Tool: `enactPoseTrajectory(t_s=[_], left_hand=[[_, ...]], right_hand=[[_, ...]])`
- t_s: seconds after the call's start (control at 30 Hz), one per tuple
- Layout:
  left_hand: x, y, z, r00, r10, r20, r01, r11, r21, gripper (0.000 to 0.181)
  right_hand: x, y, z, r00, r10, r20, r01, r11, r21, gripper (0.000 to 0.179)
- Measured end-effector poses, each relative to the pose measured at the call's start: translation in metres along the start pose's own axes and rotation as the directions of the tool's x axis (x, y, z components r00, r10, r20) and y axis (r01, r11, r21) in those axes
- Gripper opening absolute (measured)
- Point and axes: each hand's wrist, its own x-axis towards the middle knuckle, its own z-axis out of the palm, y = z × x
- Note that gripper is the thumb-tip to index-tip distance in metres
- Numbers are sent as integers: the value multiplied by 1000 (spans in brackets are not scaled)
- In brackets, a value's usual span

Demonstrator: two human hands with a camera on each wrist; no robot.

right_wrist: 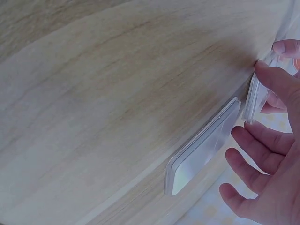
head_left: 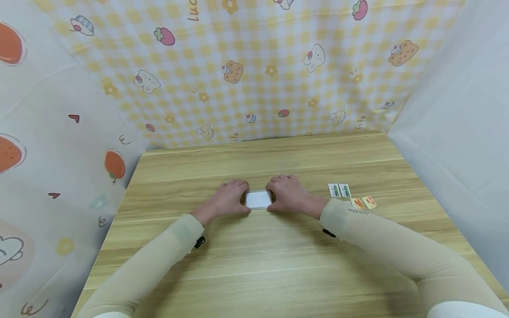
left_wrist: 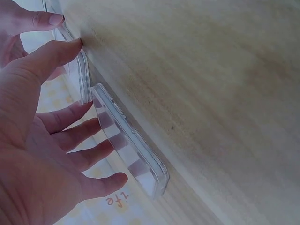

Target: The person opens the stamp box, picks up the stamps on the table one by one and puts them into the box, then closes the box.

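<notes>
Pale sleeves (head_left: 389,243) lie nearest us, running in from both sides toward a white-faced case (head_left: 258,199). Beyond that case, well apart from it, hangs a checked cloth (head_left: 254,48), and all round it we see the wood-grain table (head_left: 246,265). At the case's left end our left hand (head_left: 230,198) pinches it between thumb and forefinger; at its right end our right hand (head_left: 288,195) does the same, the remaining fingers of both spread. Between the hands the case sits flat and low, though we cannot tell whether it touches the wood. Just past its far edge, a little to its right, is a second clear case (right_wrist: 201,150). Well to its right are two green-printed cards (head_left: 334,190) and two orange-printed cards (head_left: 369,202). From here, we judge uneven pressure the main risk: one hand pulling harder could tilt the white-faced case or let its smooth edge slip from the other pinch. Our spread fingers might nudge the second clear case if the hands reached farther, and the right sleeve, so near the orange-printed cards, could drag them if that forearm swept sideways.
</notes>
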Motion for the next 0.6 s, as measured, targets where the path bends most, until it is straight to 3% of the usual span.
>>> enactPoseTrajectory(t_s=[0.6], left_hand=[[-4,-1,-5,1000,1,29,0,999,-43,65]], right_hand=[[-1,-3,-1,1000,-10,-8,10,1000,-12,55]])
